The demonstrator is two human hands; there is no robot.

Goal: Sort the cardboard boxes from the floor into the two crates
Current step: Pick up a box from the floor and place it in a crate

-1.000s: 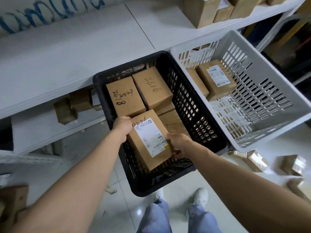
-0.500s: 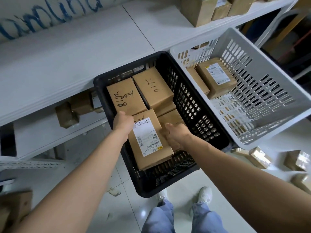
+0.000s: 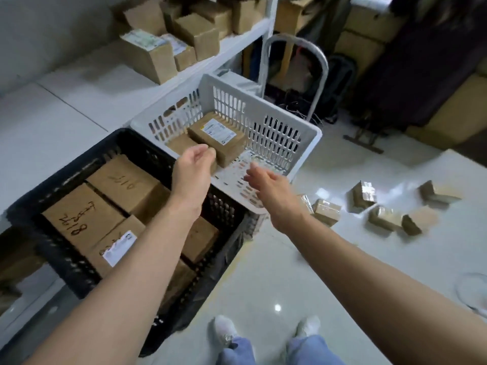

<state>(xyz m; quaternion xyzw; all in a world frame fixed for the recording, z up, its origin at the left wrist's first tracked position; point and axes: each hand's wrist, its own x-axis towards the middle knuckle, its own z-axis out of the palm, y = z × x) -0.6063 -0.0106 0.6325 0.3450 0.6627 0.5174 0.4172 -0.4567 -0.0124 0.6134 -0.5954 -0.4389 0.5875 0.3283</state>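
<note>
Floor (image 3: pixel 342 259): pale glossy tile in a stockroom, with a white shelf (image 3: pixel 79 106) on the left and stacked cartons behind.
Black crate (image 3: pixel 66 172): on the left, tilted toward the person and nearly full of brown boxes (image 3: pixel 79 217), some with handwritten numbers.
White crate (image 3: pixel 263 108): just to the right of the black one and touching it. It holds only two boxes (image 3: pixel 218 135) at its far end, and much of its bottom is bare.
Left hand (image 3: pixel 193 169): in the air over the edge where the two crates meet, fingers loosely curled, holding nothing.
Right hand (image 3: pixel 271 191): over the near corner of the white crate, fingers relaxed and slightly spread, also holding nothing.
Loose boxes (image 3: pixel 384 218): about five small ones lie scattered on the floor, right of the crates and lower than both hands.
Nearest box (image 3: pixel 326 210): just beyond the right wrist and close to the white crate's corner. Blur hides which way its long side runs.
Key relation: every unsorted box lies to the right and below, so the right hand is plainly the nearer one, while the left would have to cross the body.
Judgement: the next pick probably means reaching down and to the right, starting with the nearest box.
Progress: roughly midway.
</note>
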